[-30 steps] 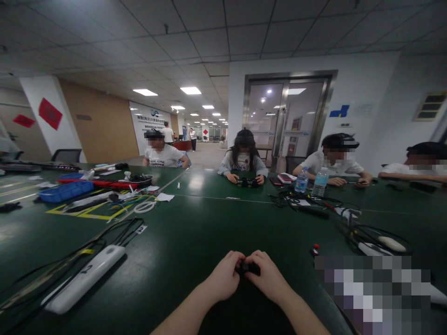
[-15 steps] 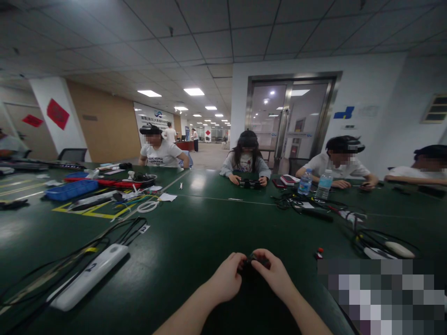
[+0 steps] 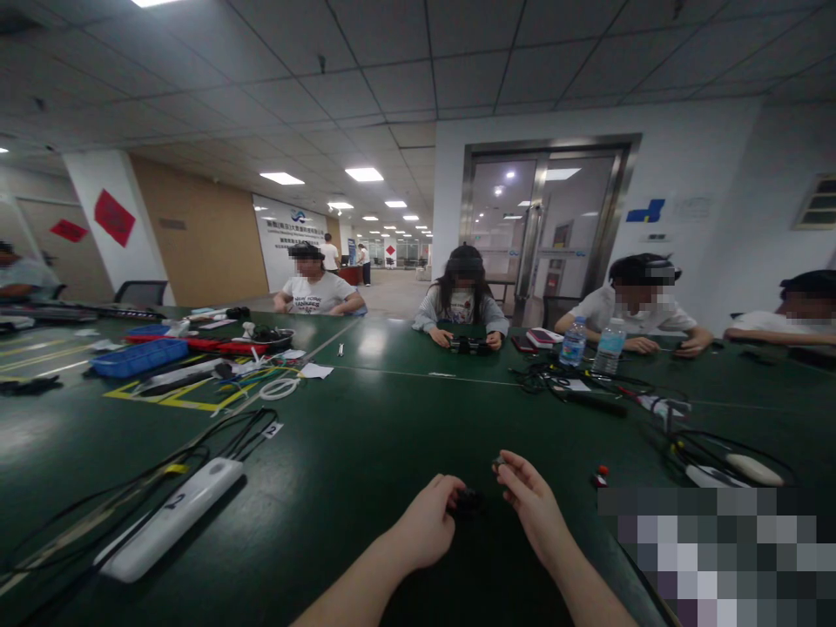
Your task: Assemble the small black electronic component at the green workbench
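My left hand (image 3: 426,524) is closed around the near side of a small black object (image 3: 468,502), low over the green table (image 3: 366,453). Its exact kind is too dark to make out. To the right and a little higher, my right hand (image 3: 530,503) pinches a tiny greyish piece (image 3: 499,462) between thumb and fingertips. A gap separates the piece from the black object. My left fingertips are partly hidden behind the hand.
A white power strip (image 3: 175,521) with black cables lies at left. Beyond it are a blue tray (image 3: 140,358) and loose wires. Water bottles (image 3: 609,347), cables and a small red-topped item (image 3: 601,475) lie at right. Several people sit around the table.
My right hand has moved up and to the right, away from the black object, with the small piece in its fingertips. My left hand has stayed nearly still.
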### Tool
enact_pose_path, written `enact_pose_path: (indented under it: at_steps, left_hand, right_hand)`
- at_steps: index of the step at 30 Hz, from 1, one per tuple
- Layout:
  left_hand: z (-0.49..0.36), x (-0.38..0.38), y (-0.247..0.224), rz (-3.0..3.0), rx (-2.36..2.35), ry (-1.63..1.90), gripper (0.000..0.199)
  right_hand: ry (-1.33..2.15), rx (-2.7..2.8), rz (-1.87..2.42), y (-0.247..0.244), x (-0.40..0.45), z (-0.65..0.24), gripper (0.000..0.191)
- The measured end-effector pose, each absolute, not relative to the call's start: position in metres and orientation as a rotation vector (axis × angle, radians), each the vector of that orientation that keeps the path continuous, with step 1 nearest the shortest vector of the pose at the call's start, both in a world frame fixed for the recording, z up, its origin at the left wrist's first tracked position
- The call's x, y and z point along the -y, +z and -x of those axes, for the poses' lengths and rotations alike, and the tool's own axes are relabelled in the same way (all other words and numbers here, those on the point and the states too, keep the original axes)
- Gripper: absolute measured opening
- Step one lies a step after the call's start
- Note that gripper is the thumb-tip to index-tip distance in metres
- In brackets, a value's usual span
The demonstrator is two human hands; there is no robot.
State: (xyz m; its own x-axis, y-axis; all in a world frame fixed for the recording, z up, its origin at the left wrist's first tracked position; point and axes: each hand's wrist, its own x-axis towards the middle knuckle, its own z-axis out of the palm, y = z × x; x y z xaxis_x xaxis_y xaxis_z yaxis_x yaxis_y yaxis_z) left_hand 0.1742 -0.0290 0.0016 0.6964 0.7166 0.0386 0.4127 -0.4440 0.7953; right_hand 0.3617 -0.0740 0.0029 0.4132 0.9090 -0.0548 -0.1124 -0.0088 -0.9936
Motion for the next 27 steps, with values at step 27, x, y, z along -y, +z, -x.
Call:
enact_pose_path:
  at_steps: [27]
  left_hand:
    - [-0.176,0.026,-0.007,-2.109,-0.839,0.496,0.044]
  right_hand:
    - [0.957,0.896,1.314,0.020,0.084,-0.356,0.026]
